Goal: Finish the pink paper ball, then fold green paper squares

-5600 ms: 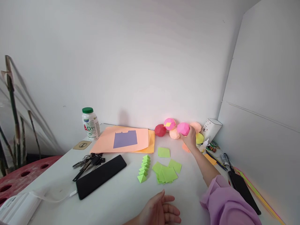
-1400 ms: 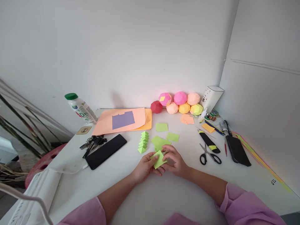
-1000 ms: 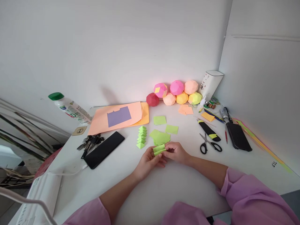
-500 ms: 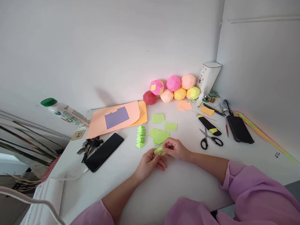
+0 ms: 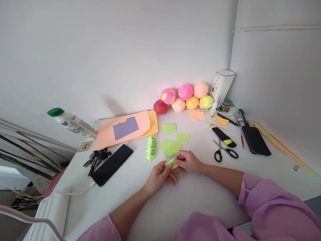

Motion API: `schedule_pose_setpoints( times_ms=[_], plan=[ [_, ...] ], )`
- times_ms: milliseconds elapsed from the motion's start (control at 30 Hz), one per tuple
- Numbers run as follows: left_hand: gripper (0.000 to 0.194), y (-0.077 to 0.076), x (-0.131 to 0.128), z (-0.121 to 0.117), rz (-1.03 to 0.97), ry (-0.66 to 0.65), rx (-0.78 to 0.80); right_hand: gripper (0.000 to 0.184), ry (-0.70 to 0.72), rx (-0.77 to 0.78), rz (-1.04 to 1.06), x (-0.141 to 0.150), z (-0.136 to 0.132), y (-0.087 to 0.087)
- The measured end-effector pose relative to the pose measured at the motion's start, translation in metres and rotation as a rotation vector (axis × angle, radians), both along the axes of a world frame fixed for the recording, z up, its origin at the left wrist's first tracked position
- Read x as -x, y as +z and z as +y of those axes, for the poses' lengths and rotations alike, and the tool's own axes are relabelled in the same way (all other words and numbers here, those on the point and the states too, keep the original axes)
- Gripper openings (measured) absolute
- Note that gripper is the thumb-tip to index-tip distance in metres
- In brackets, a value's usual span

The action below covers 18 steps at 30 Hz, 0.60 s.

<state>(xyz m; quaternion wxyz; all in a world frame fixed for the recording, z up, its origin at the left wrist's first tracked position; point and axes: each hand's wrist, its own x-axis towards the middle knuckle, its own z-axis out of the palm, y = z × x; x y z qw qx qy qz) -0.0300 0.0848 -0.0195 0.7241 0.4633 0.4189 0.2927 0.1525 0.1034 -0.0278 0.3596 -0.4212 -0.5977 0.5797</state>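
Between both hands is a small green paper piece (image 5: pixel 170 163), apparently folded into a narrow strip. My left hand (image 5: pixel 160 176) pinches its left end, thumb on top. The fingers of my right hand (image 5: pixel 187 161) close on its right end; part of the paper is hidden under them. Just beyond the hands lies a loose pile of green paper slips (image 5: pixel 172 148). Two single slips, one green slip (image 5: pixel 170 128) and another green slip (image 5: pixel 183 137), lie farther back. To the left stands a row of folded green paper units (image 5: pixel 150 149), nested together.
Scissors (image 5: pixel 220 150) and a utility knife (image 5: pixel 223 135) lie to the right, with a black phone (image 5: pixel 256 140) beyond. On the left are a black phone (image 5: pixel 112 165), keys (image 5: pixel 96 159), peach sheets (image 5: pixel 105 135) and a bottle (image 5: pixel 75 124). Several paper balls (image 5: pixel 185 92) line the wall.
The camera view has tilted slightly, so the scene sits a little lower. Both hands keep hold of the green paper, with hardly any visible movement of the fingers.
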Motion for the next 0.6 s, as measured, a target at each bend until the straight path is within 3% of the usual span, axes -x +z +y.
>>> schedule_pose_setpoints(
  times_ms=[600],
  plan=[
    [0.039,-0.0017,-0.0012,0.0004,-0.036,0.022,0.015,0.027,-0.015,0.039,0.077,-0.0004,-0.0016,-0.0017]
  ],
)
